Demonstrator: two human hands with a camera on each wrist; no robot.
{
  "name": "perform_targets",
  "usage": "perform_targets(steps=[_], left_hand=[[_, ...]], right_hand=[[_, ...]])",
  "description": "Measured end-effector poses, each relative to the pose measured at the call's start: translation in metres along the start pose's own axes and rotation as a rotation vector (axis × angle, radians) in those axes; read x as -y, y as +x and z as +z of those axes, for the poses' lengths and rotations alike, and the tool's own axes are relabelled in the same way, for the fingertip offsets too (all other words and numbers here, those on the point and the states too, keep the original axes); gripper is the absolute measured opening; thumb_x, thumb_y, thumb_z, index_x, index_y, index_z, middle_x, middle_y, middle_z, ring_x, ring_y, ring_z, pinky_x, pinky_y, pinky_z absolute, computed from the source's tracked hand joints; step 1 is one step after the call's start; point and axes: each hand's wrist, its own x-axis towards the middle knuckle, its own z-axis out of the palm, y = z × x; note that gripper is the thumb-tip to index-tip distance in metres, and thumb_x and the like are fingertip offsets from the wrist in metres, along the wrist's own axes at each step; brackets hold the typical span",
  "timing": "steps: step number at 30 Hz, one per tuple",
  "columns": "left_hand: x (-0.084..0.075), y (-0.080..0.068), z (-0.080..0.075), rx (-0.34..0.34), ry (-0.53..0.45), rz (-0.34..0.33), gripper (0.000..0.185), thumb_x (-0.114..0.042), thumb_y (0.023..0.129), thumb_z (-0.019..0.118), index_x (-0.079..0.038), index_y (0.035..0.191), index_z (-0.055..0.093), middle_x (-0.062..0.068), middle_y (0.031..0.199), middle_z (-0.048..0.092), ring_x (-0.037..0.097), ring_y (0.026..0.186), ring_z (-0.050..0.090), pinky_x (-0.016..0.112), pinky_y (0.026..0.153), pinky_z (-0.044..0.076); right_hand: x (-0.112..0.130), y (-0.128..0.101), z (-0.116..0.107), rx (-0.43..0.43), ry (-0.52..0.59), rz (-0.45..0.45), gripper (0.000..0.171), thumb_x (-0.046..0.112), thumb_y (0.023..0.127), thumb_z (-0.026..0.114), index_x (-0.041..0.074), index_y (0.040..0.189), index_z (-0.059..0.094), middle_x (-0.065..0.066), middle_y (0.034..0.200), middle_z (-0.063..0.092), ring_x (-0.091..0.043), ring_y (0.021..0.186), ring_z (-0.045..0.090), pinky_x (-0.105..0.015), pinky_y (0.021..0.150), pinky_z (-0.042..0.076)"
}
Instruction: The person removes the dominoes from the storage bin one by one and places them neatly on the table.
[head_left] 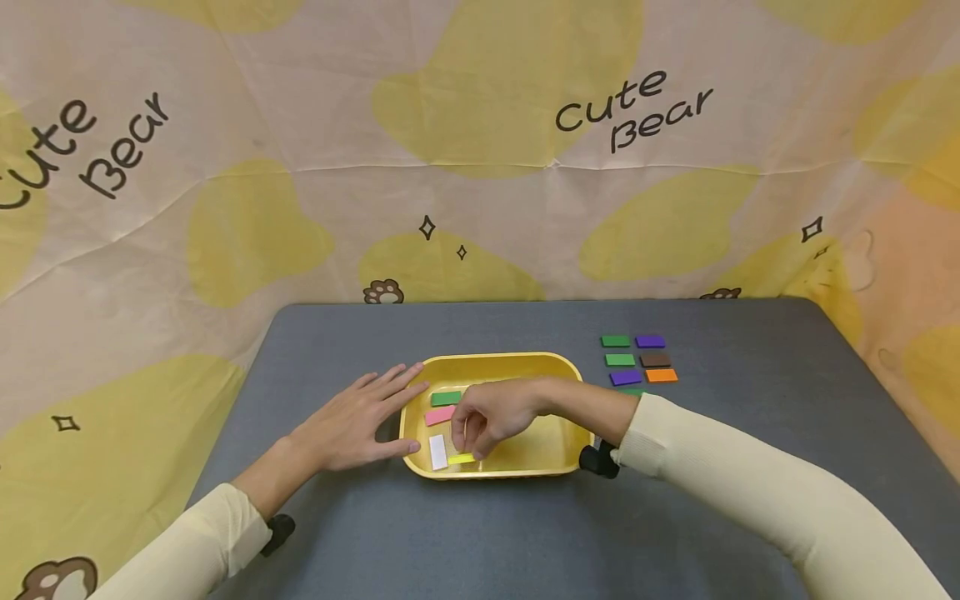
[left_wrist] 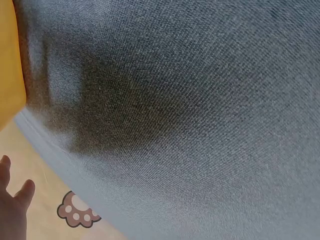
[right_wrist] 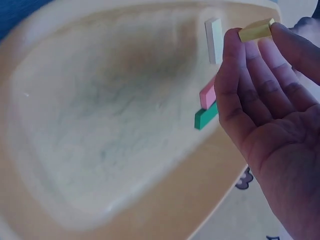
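Observation:
A yellow plastic tray [head_left: 525, 475] stands on the table in the head view. My right hand [head_left: 498, 410] is over its left half and pinches a small yellow block [right_wrist: 256, 32] between thumb and fingertips. Inside the tray, at its left end, lie a green block [head_left: 446, 398], a pink block [head_left: 440, 415] and a white block [head_left: 438, 452]. With fingers spread straight, my left hand [head_left: 360, 423] is at the tray's left rim and holds nothing. In the left wrist view only part of the left hand [left_wrist: 12, 205] shows at the lower left corner.
Right of the tray, small blocks lie in two columns on the grey table [head_left: 360, 533], among them a purple block [head_left: 650, 342], a brown block [head_left: 656, 359] and an orange block [head_left: 662, 376]. My right forearm passes in front of the nearest one. A printed cloth [head_left: 480, 200] hangs behind the table.

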Motion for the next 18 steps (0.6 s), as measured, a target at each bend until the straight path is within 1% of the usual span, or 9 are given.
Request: perform_targets(steps=[5, 10, 15, 18], left_hand=[[0.000, 0.000, 0.000, 0.009, -0.007, -0.015, 0.083, -0.066, 0.090, 0.055, -0.021, 0.157, 0.033, -0.004, 0.165, 0.018, 0.027, 0.149, 0.025, 0.059, 0.114, 0.027], [0.000, 0.001, 0.001, 0.016, -0.010, -0.022, 0.084, -0.065, 0.090, 0.058, -0.021, 0.157, 0.033, -0.003, 0.165, 0.018, 0.027, 0.149, 0.025, 0.059, 0.114, 0.027], [0.000, 0.001, 0.001, 0.014, 0.000, -0.019, 0.085, -0.067, 0.090, 0.054, -0.020, 0.157, 0.032, -0.004, 0.166, 0.018, 0.027, 0.149, 0.025, 0.059, 0.114, 0.027], [0.001, 0.000, 0.002, 0.009, 0.004, -0.011, 0.085, -0.069, 0.091, 0.052, -0.020, 0.158, 0.032, -0.003, 0.166, 0.017, 0.027, 0.149, 0.024, 0.059, 0.114, 0.027]], right_hand=[[-0.002, -0.016, -0.006, -0.065, 0.009, -0.014, 0.017, -0.008, 0.087, 0.068, -0.002, 0.103, 0.065, -0.003, 0.094, 0.070, -0.011, 0.091, 0.065, -0.022, 0.083, 0.053], [-0.006, -0.035, -0.010, -0.131, 0.003, -0.021, 0.021, -0.006, 0.087, 0.070, -0.003, 0.108, 0.065, -0.003, 0.097, 0.070, -0.009, 0.091, 0.065, -0.023, 0.084, 0.053], [-0.013, -0.055, -0.012, -0.193, 0.010, -0.015, 0.024, -0.004, 0.086, 0.073, -0.003, 0.109, 0.066, -0.003, 0.096, 0.072, -0.010, 0.091, 0.067, -0.025, 0.084, 0.055], [-0.017, -0.068, -0.014, -0.238, 0.011, -0.021, 0.023, -0.002, 0.085, 0.074, 0.001, 0.107, 0.067, -0.002, 0.096, 0.072, -0.012, 0.091, 0.068, -0.027, 0.084, 0.055]])
